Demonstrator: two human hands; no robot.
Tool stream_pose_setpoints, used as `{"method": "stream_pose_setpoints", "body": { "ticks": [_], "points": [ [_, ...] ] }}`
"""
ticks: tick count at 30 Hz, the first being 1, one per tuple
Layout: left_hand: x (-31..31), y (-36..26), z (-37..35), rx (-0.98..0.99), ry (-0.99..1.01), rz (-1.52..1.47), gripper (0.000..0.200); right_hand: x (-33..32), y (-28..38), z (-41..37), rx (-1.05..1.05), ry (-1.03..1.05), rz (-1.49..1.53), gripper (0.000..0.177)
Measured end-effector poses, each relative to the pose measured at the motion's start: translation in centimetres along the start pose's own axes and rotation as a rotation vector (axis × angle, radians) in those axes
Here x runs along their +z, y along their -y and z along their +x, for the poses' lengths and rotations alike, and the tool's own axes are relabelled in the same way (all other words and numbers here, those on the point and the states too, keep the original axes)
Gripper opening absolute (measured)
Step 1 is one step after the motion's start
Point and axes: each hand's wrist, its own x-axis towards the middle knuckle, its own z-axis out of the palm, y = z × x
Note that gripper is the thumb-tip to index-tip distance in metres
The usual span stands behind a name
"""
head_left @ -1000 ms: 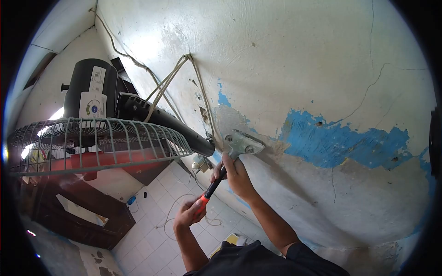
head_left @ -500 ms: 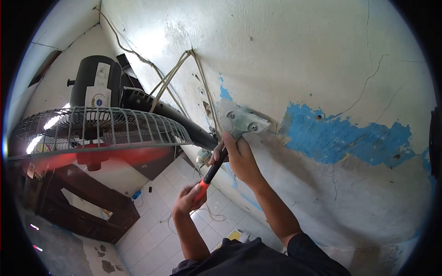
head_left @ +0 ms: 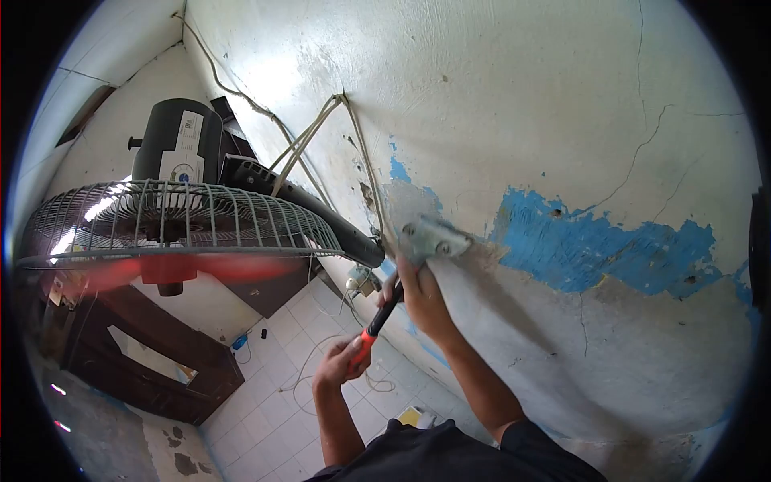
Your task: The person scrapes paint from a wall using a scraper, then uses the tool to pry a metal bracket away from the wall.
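A wall scraper [head_left: 430, 239] with a metal blade and a black and orange handle presses flat against the cracked wall [head_left: 522, 96]. My right hand [head_left: 418, 297] grips the handle's upper end, just below the blade. My left hand [head_left: 344, 363] holds the orange lower end of the handle. The blade sits at the edge of a scraped grey patch, left of a strip of blue paint [head_left: 594, 249].
A standing fan [head_left: 177, 217] with a wire cage and red blades is close on the left, its black neck ending near the scraper. Cables [head_left: 313, 136] run down the wall to a socket. White floor tiles [head_left: 273, 402] and dark wooden furniture [head_left: 136, 361] lie below.
The scraper blade slid down the wall from its higher spot half a second ago; both hands moved down with it. The blade looks blurred from motion.
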Motion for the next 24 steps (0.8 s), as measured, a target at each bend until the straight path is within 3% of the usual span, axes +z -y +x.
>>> {"method": "stream_pose_setpoints", "body": {
  "ticks": [3,5,7,12,17,22,24],
  "points": [
    [-0.3,0.6,0.2,0.013,-0.002,-0.021,0.043,-0.3,-1.0,0.1,0.004,0.008,0.007,0.036],
    [0.4,-2.2,0.7,0.077,0.037,0.055,0.044,0.3,1.9,1.4,-0.075,0.049,-0.002,0.038],
    [0.1,-3.3,1.0,0.094,0.091,0.059,0.044,0.7,3.9,1.6,-0.011,0.07,-0.026,0.04],
    [0.1,2.3,-0.4,-0.009,-0.019,-0.043,0.043,-0.8,-1.1,-0.8,0.032,0.013,-0.048,0.043],
    [1.2,-3.6,0.8,0.076,0.069,0.059,0.046,0.1,2.4,0.8,-0.05,0.073,-0.035,0.042],
    [-0.4,2.3,-0.2,-0.013,0.002,-0.011,0.052,-0.8,-0.7,-1.1,0.016,0.013,-0.029,0.042],
    [0.0,1.5,-0.2,0.005,0.03,0.001,0.052,-1.0,-1.0,-1.5,0.036,-0.026,-0.012,0.041]
  ]
}}
